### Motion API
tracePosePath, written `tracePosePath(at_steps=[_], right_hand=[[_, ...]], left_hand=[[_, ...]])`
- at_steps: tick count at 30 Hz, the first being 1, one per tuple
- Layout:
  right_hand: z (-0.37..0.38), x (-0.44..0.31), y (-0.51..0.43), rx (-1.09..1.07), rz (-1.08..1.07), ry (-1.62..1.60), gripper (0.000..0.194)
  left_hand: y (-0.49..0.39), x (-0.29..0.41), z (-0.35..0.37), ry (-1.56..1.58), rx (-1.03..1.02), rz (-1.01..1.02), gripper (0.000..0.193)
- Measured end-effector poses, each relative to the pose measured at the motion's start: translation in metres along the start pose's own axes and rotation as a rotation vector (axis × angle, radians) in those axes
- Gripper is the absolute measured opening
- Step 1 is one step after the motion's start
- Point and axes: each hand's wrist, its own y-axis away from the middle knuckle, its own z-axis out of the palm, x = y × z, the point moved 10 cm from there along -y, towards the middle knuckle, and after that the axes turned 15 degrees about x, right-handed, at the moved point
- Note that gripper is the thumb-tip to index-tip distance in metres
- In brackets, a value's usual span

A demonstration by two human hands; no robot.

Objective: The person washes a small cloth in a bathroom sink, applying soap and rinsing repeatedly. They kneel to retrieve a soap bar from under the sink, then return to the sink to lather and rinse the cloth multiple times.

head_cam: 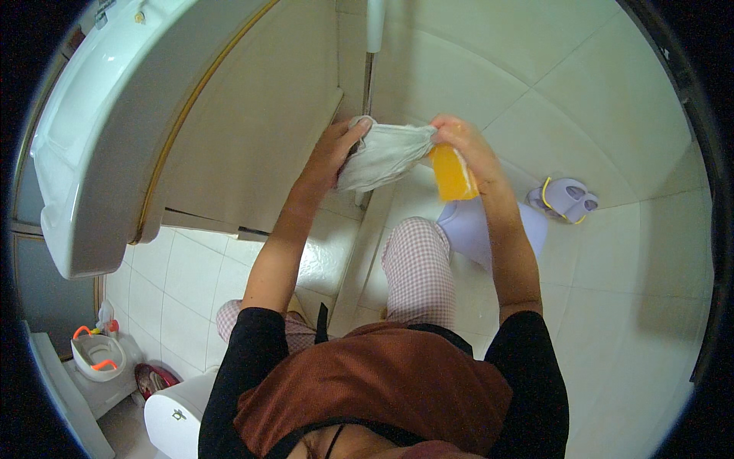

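A damp-looking white cloth (387, 154) is stretched between my two hands near the metal pole. My left hand (338, 150) grips its left end, with the thumb on top. At the other end, my right hand (463, 143) pinches the gathered cloth and also holds a yellow-orange block (451, 173), perhaps a bar of soap, against the palm. The block hangs below the fingers, with whitish smears along its edge. Below my right forearm, a lavender plastic basin or stool (524, 226) stands partly hidden.
A white washbasin (86, 132) curves along the left over a cabinet (246, 115). Lavender slippers (567, 199) rest by the tiled wall. A low ledge crosses the floor. At lower left are a white bin (178, 410), a red bowl (155, 378) and a child's potty seat (98, 357).
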Motion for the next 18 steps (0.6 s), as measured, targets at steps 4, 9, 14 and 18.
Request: tracePosePath(at_steps=[4,9,14,18], right_hand=[[-0.018,-0.030,-0.010,0.048,-0.008,-0.064,0.015],[-0.009,-0.050,0.002,-0.055,0.026,-0.209,0.016],[0.021,-0.052,-0.005,-0.085,-0.111,0.067,0.018],[0.030,-0.099,0.007,0.399,-0.786,0.620,0.024]], left_hand=[[-0.003,-0.020,-0.015,-0.158,-0.091,-0.010,0.043],[-0.002,-0.029,-0.032,0.397,-0.159,0.014,0.049],[0.004,-0.010,0.018,1.115,-0.270,-0.100,0.062],[0.016,-0.021,0.057,0.964,-0.144,-0.222,0.060]])
